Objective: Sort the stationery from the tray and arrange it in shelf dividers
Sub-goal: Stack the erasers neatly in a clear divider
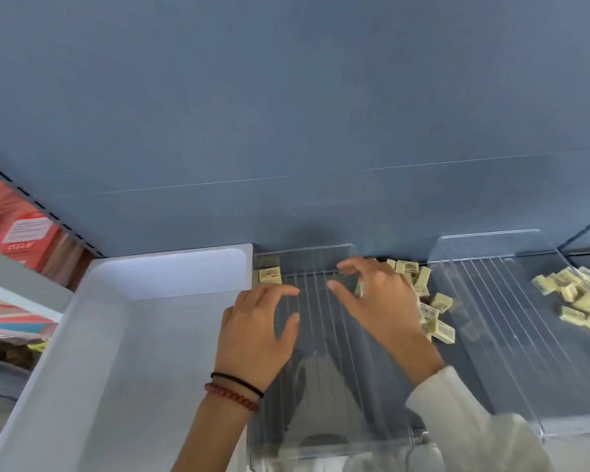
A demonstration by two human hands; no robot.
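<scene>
Above the clear shelf divider [321, 335], left grip [256, 332] and right grip [378, 301] are released, fingers loosely spread, holding nothing. Erasers [441, 301] lie piled beside the right grip; white tray [171, 274] stands just left of the divider.

A: What colour are the erasers [441, 302]?
B: Pale yellow, with tiny dark print.
A: And the tray [116, 335]?
B: Plain white. The shelf wall [286, 114] is grey-blue.
A: The dividers [498, 301]?
B: See-through, with thin straight lines.
A: On the wrist?
B: A red bead bracelet [230, 398] and a black band [236, 382]. The sleeve [474, 424] is white.
</scene>
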